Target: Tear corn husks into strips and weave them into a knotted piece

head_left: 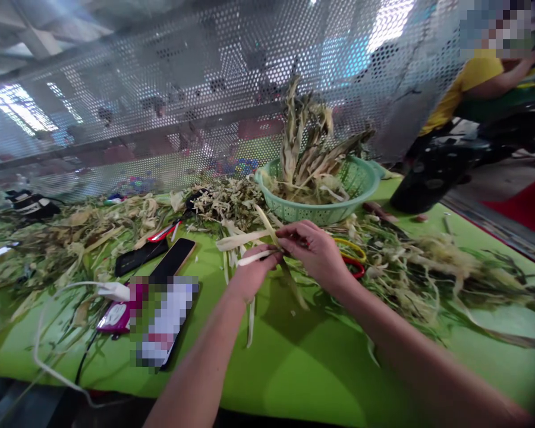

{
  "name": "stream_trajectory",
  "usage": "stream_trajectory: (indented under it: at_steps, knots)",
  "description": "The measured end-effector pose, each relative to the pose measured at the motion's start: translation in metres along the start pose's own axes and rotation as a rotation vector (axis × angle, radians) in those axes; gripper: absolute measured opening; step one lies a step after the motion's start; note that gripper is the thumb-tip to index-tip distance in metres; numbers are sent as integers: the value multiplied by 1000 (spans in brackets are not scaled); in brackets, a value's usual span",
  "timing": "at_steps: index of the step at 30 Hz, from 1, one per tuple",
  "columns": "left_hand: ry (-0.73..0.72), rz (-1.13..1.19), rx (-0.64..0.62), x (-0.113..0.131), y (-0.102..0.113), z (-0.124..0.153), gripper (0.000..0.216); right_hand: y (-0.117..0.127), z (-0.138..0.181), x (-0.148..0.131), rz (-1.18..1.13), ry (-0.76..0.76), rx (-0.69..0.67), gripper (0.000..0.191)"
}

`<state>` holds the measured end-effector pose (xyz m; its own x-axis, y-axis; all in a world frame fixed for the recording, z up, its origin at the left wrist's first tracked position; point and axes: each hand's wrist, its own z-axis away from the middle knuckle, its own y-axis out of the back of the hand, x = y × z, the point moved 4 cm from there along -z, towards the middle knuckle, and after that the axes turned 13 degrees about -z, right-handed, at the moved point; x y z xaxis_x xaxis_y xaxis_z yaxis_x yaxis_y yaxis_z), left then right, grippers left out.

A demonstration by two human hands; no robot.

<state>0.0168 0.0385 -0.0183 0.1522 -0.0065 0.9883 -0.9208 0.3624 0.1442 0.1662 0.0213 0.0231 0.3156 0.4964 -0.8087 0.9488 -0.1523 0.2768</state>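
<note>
Over the green tabletop [285, 374], my two hands meet at a bundle of pale strips [241, 240] that look like dried corn husk. My left hand [255, 276] pinches the strips from below. Close against it, my right hand [311, 252] has its fingers closed on the same strips where they cross. Some ends point left and up; others hang down below the hands. Beyond the hands stands a light green plastic basket [314, 213] with dry husks [289, 148] standing up in it. The fingertips partly hide the crossing.
Loose husk scraps [225, 202] lie behind and left, with more fibres [428, 261] at right. Nearby are phones [173, 258], a purple power bank [116, 315] with a white cable, red scissors [163, 232] and a black cylinder [428, 178]. A perforated metal screen [182, 101] stands behind; a person in yellow [481, 77] is at right.
</note>
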Motion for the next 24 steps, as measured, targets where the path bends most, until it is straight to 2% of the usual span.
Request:
stream_trajectory:
  at_steps: [2, 4, 8, 12, 18, 21, 24]
  knots:
    - [24, 113, 97, -1, 5, -1, 27, 4, 0, -8, 61, 48, 67, 12]
    - [56, 255, 140, -1, 7, -2, 30, 5, 0, -14, 117, 56, 55, 13]
    - [78, 468, 112, 4, 5, -5, 34, -5, 1, -11, 139, -4, -138, 25]
    - [81, 508, 97, 7, 4, -4, 35, -11, 1, -5, 129, 1, -197, 23]
    - [78, 526, 178, 1, 7, -5, 33, -14, 1, -7, 141, 24, -270, 22]
    - [88, 535, 174, 0, 8, -6, 34, -10, 1, -6, 114, 5, -241, 22]
    - [108, 540, 159, 2, 8, -6, 32, -3, 0, -2, 50, -41, -102, 17]
